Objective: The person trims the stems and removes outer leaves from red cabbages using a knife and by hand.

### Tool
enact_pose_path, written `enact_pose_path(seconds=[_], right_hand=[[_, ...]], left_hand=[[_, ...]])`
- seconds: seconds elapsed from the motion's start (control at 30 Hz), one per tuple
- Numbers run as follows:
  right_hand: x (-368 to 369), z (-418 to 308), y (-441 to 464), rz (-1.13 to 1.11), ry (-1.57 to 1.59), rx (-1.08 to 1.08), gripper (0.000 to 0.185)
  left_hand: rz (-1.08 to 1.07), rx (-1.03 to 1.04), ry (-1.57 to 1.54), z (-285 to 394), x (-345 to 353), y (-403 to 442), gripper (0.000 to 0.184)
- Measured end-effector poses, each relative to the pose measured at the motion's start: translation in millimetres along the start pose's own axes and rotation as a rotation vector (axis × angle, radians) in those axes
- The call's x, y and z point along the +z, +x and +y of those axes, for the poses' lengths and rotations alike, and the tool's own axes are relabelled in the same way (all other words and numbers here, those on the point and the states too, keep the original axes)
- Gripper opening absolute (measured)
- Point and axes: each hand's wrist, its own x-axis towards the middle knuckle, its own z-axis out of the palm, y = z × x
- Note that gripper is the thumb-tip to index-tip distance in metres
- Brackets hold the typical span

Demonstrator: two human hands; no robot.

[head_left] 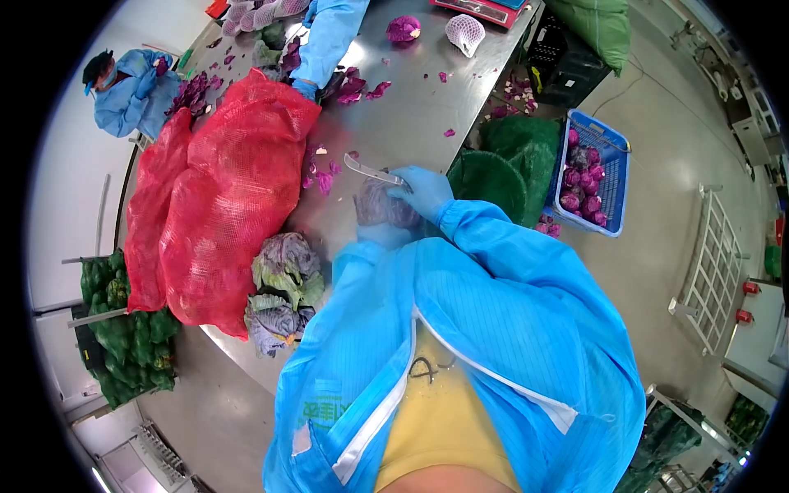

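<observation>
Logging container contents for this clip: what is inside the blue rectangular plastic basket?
The blue rectangular plastic basket holds a heap of round purple cabbages. Whatever lies beneath the top ones is covered, so their total number cannot be told.

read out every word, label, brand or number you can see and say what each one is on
"4", or something close to it: dark mark on the yellow shirt; uncertain, as the mark beside it runs toward the jacket edge.
Green characters on the blue jacket: too blurred to read surely.
I can read no other text.
</observation>
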Motion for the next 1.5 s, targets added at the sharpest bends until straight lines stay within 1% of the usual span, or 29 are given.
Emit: enact_pose_path(seconds=[0.03,0.07,0.13,0.17,0.2,0.23,0.27,0.33,0.37,0.4,0.47,0.5,0.53,0.6,0.63,0.7,0.73,0.77,0.8,0.83,0.9,0.93,1.0,1.07,1.13,1.23,1.33,1.47,1.5], right_hand=[[1.2,-1.2,1.9,0.001,-0.064,-0.015,0.032],[4.0,0.0,2.8,-0.003,-0.061,-0.013,0.032],[12.5,5.4,6.8,0.062,-0.115,-0.039,0.028],[18.3,8.4,8.3,0.133,-0.08,-0.004,0.031],[23.8,13.2,11.1,0.13,-0.078,-0.006,0.031],[28.3,19.1,15.7,0.197,-0.001,0.174,0.034],[31.8,26.8,19.7,0.259,0.076,0.358,0.037],[10.5,60.2,31.0,0.372,0.262,0.608,0.043],[10.3,92.0,34.1,0.41,0.333,0.483,0.036],[16.0,118.6,29.6,0.45,0.408,0.359,0.029],[-16.5,94.2,-1.6,0.375,0.56,0.42,0.028],[-28.2,89.3,-17.5,0.299,0.51,0.454,0.03],[-36.9,91.0,-30.7,0.17,0.498,0.482,0.031],[-33.9,99.9,-55.8,0.214,0.052,0.368,0.031],[-27.7,98.9,-66.5,0.208,0.051,0.37,0.031],[-18.5,94.6,-78.9,0.422,-0.207,0.227,0.028],[-13.3,90.9,-77.5,0.414,-0.122,0.063,0.027],[-6.0,85.1,-79.6,0.285,0.015,0.128,0.026],[-10.1,55.3,-77.0,0.158,0.152,0.191,0.026],[-16.9,34.1,-72.8,0.021,0.094,0.187,0.026],[-15.2,17.5,-63.8,-0.224,0.011,0.222,0.025],[-14.3,15.5,-60.0,-0.224,0.01,0.223,0.025],[-14.4,11.4,-54.7,-0.368,-0.087,0.26,0.025],[-12.4,16.0,-55.2,-0.38,-0.066,0.266,0.027],[-14.0,19.2,-57.6,-0.374,0.036,0.216,0.028],[-17.7,21.0,-58.2,-0.416,0.041,0.2,0.029],[-24.6,17.0,-53.5,-0.475,0.013,0.204,0.028],[-16.3,26.7,-45.4,-0.49,-0.018,0.192,0.027],[-12.6,26.0,-41.0,-0.485,-0.08,0.222,0.028]], left_hand=[[0.008,-0.004,0.005,-1.4,1.3,-1.9,0.056],[0.017,-0.008,0.008,-2.8,2.4,-2.8,0.055],[0.054,-0.005,0.028,-2.6,5.5,-8.1,0.054],[0.095,0.017,0.043,-1.9,7.4,-9.0,0.053],[0.158,0.071,0.047,3.2,3.2,-7.3,0.052],[0.238,0.201,0.007,8.2,-4.5,2.4,0.08],[0.236,0.193,0.005,3.9,0.7,1.4,0.08],[0.311,0.06,0.093,-11.8,24.7,-6.9,0.109],[0.344,0.113,0.073,-24.6,31.6,-9.3,0.123],[0.333,0.105,0.078,-27.0,29.2,-11.0,0.123],[0.378,0.017,-0.045,-24.6,26.2,-17.5,0.122],[0.355,-0.035,-0.09,-26.0,26.3,-18.1,0.123],[0.356,-0.046,-0.094,-26.6,26.5,-18.6,0.123],[0.395,-0.041,-0.055,-27.4,26.4,-16.4,0.118],[0.393,-0.047,-0.058,-28.4,28.1,-17.2,0.118],[0.394,-0.035,-0.037,-27.8,30.3,-16.5,0.116],[0.391,-0.037,-0.037,-26.3,30.3,-16.9,0.116],[0.396,-0.034,-0.052,-24.2,30.3,-17.8,0.114],[0.402,-0.028,-0.067,-20.7,28.3,-17.7,0.112],[0.4,-0.025,-0.068,-17.0,25.3,-16.6,0.112],[0.334,-0.123,-0.08,-11.3,20.4,-16.7,0.106],[0.333,-0.122,-0.081,-14.0,23.4,-15.8,0.106],[0.35,-0.104,-0.068,-21.8,29.8,-14.6,0.1],[0.355,-0.091,-0.078,-25.5,32.1,-14.1,0.1],[0.358,-0.075,-0.093,-24.2,32.3,-14.3,0.1],[0.338,-0.093,-0.101,-21.1,29.9,-13.9,0.102],[0.325,-0.105,-0.06,-20.4,29.5,-14.6,0.1],[0.353,-0.062,-0.091,-22.2,32.4,-12.0,0.098],[0.36,-0.044,-0.098,-22.4,33.8,-12.0,0.097]])
